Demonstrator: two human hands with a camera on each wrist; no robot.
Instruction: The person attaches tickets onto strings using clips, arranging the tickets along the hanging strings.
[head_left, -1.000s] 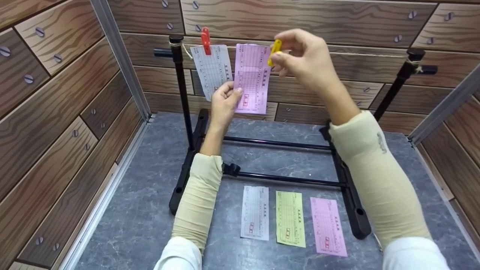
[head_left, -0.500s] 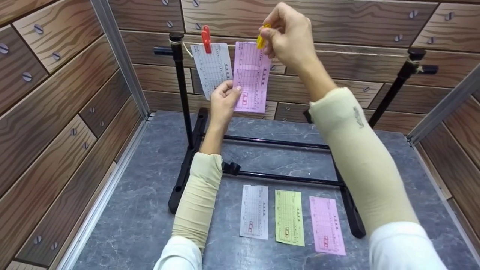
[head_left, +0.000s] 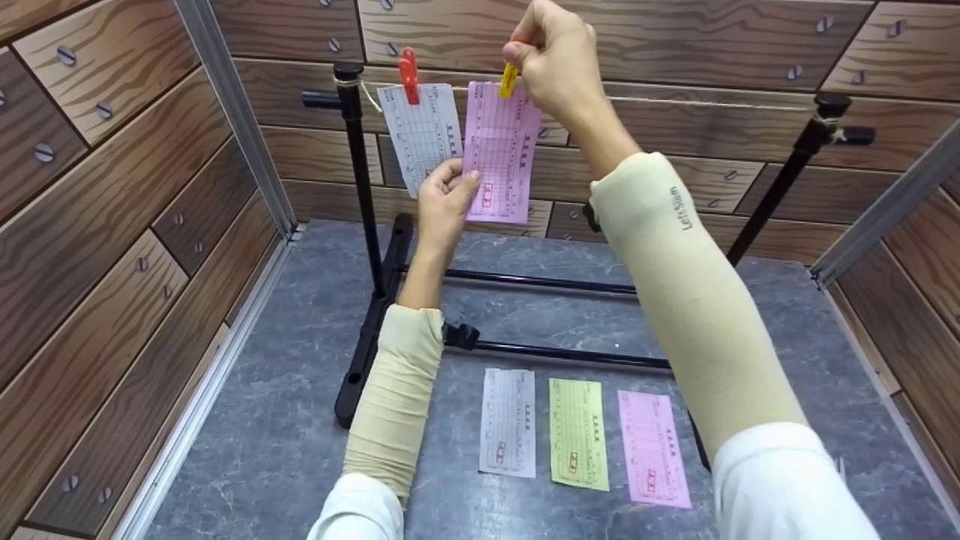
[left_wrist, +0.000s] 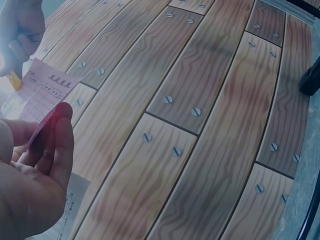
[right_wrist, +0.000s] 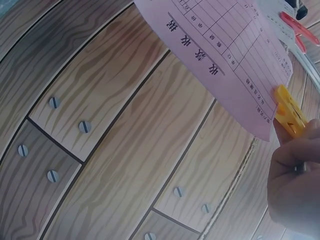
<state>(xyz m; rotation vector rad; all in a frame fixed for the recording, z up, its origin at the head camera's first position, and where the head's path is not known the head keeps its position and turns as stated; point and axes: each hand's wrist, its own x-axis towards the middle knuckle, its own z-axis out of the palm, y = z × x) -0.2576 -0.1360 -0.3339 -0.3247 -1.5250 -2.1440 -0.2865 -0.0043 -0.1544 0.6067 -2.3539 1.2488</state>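
Clip (head_left: 508, 81) pinched in my right hand (head_left: 559, 64) has slid inward from near the pink slip's (head_left: 501, 150) corner to its top edge, by the string (head_left: 712, 103) — so pegging seems begun — while my left hand (head_left: 442, 206) still pinches the slip's lower left edge.

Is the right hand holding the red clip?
No, the right hand pinches the yellow clip; the red clip is on the hanging white slip.
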